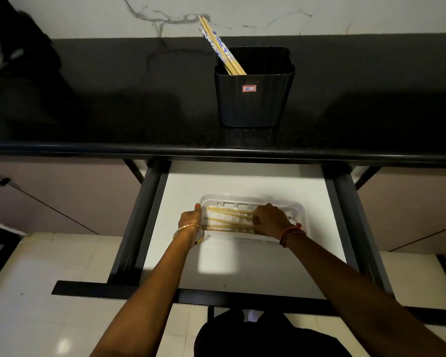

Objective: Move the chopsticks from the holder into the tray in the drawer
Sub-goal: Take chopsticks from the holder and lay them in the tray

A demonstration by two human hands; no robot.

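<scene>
Holder [254,99] on counter [113,119] above tray [298,210]

Black countertop [113,119] carries a black holder [255,104] near its front edge, right of centre. Below it, the open drawer [186,186] with a white floor holds a clear plastic tray [298,210] toward the back, wooden chopsticks [229,217] lying flat in it

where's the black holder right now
In the head view the black holder stands upright on the dark countertop, right of centre, above the open drawer, a few chopsticks inside.
</scene>
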